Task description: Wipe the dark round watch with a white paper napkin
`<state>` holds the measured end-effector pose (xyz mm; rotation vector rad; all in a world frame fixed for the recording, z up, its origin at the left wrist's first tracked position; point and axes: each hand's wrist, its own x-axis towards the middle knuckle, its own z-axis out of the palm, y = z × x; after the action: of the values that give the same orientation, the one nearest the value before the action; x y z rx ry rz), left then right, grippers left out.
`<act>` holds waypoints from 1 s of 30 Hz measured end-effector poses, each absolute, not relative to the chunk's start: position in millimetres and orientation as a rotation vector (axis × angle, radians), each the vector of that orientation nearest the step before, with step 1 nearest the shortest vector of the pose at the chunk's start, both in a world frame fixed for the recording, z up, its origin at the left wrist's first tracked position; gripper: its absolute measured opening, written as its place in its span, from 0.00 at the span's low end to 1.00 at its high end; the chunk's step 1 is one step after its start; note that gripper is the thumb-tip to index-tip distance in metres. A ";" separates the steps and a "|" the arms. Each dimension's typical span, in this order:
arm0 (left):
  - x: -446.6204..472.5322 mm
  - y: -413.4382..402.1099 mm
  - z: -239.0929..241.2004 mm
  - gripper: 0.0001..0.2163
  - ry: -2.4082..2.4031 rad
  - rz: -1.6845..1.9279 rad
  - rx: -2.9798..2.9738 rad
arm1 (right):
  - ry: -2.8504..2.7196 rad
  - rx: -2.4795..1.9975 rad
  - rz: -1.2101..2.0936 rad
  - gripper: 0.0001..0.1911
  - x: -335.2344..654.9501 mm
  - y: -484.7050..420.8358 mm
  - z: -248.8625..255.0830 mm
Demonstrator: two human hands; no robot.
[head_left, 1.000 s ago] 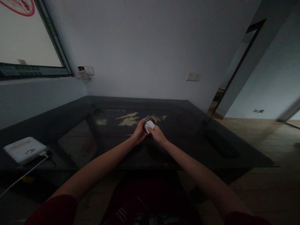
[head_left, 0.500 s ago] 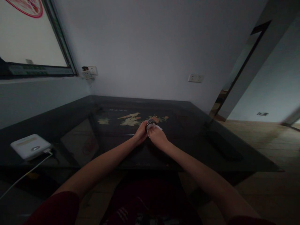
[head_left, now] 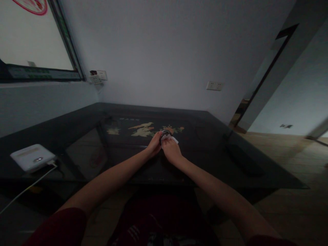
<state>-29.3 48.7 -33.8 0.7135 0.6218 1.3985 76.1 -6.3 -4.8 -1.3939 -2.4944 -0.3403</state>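
Observation:
Both my hands meet over the middle of the dark glossy table. In my left hand is a small dark, shiny, rounded object, its fingers closed around the left side. What kind of object it is, I cannot make out. My right hand pinches a white tissue or thin cloth and presses it against the near side of the object. Fingers and tissue hide much of the object's lower part.
A white box-shaped device with a white cable sits at the table's left. Bird and flower pictures decorate the tabletop beyond my hands. A long dark object lies to the right. Wall sockets are behind.
My right hand and the tissue have shifted very slightly against the dark object. My left hand keeps its hold, and the view has tilted a little.

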 end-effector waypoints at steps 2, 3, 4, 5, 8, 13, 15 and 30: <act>-29.9 47.1 -33.7 0.07 0.588 1.392 0.748 | -2.484 -1.388 -0.222 0.18 77.8 -7.3 -1.5; -30.5 46.5 -33.7 0.08 0.575 1.384 0.754 | -2.458 -1.388 -0.139 0.18 79.2 -6.4 -1.1; -31.0 45.9 -33.7 0.09 0.572 1.375 0.751 | -2.417 -1.389 -0.044 0.17 80.7 -4.5 -1.6; -31.6 45.4 -33.5 0.10 0.581 1.364 0.743 | -2.361 -1.387 0.064 0.16 82.1 -1.6 -2.9; -32.5 43.7 -31.6 0.10 0.653 1.352 0.709 | -2.119 -1.272 0.476 0.13 84.5 10.7 -10.1; -30.6 40.8 -26.6 0.08 0.693 1.357 0.708 | -1.515 -0.915 1.116 0.13 79.9 26.7 -21.0; -29.9 40.3 -26.0 0.08 0.684 1.354 0.708 | -1.393 -0.841 1.186 0.15 78.3 28.5 -22.8; -30.5 41.3 -30.2 0.08 0.645 1.352 0.793 | -2.562 -1.287 -0.274 0.17 90.9 6.2 -1.4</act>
<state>-30.5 41.3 -30.2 0.7930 0.6449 1.3516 90.9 6.2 -1.4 -1.2865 -2.5618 -0.2736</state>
